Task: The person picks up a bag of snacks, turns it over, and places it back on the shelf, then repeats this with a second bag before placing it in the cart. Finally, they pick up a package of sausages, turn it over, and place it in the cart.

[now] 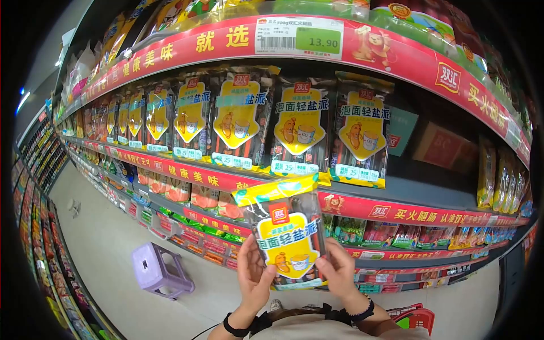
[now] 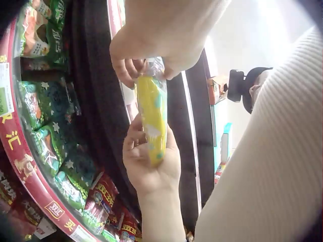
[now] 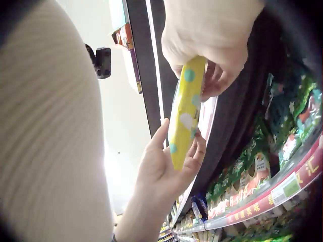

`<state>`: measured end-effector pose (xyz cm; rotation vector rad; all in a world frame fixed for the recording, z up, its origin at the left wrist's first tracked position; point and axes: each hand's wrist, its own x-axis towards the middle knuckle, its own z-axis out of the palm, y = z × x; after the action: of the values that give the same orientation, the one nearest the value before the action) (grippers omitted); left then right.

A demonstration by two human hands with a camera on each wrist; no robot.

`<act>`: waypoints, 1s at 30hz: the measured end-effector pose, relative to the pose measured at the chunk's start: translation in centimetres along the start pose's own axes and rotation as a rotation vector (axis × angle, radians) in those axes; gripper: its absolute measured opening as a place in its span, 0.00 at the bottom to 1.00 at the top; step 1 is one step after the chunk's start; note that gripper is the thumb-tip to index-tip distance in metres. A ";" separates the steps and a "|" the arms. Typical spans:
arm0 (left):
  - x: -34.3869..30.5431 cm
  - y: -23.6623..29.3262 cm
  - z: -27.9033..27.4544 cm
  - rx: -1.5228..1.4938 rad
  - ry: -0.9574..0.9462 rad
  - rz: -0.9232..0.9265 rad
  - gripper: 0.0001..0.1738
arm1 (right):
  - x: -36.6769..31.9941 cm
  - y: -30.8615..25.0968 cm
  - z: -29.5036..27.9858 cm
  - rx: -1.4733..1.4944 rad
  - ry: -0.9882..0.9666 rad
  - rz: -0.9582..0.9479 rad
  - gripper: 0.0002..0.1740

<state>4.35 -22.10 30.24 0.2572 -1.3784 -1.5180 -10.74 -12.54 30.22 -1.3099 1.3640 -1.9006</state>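
A sausage pack (image 1: 287, 229) with a clear, dark and yellow wrapper is held upright in front of the shelf, its printed front toward the head camera. My left hand (image 1: 254, 276) grips its lower left side, thumb on the front and fingers behind. At the lower right side my right hand (image 1: 340, 268) holds it the same way. Both wrist views look along the yellow bottom end of the pack (image 2: 152, 113), which spans the gap between the two hands. Matching sausage packs (image 1: 299, 124) stand in a row on the shelf just beyond.
Red label strips (image 1: 419, 215) edge the shelves, and a price tag (image 1: 299, 38) hangs above the row. Boxes (image 1: 439, 148) lie deeper in, right of the row. A purple stool (image 1: 161, 271) stands on the floor at left. A red basket (image 1: 416, 318) is low at right.
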 end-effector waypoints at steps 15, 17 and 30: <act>-0.2 -0.8 0.6 -0.102 -0.039 -0.084 0.28 | -0.6 -0.8 -1.1 0.241 0.076 0.077 0.18; -0.3 -1.3 0.1 -0.053 -0.013 -0.110 0.28 | -0.4 -0.9 -1.1 0.093 0.039 -0.003 0.18; -0.3 -2.6 -0.6 -0.698 0.032 -0.155 0.35 | 8.5 -11.7 -9.1 -0.606 0.275 -0.396 0.20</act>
<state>3.57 -22.71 27.78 -0.0520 -0.7453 -2.0128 -20.77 -10.23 43.94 -1.7520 2.0613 -2.0592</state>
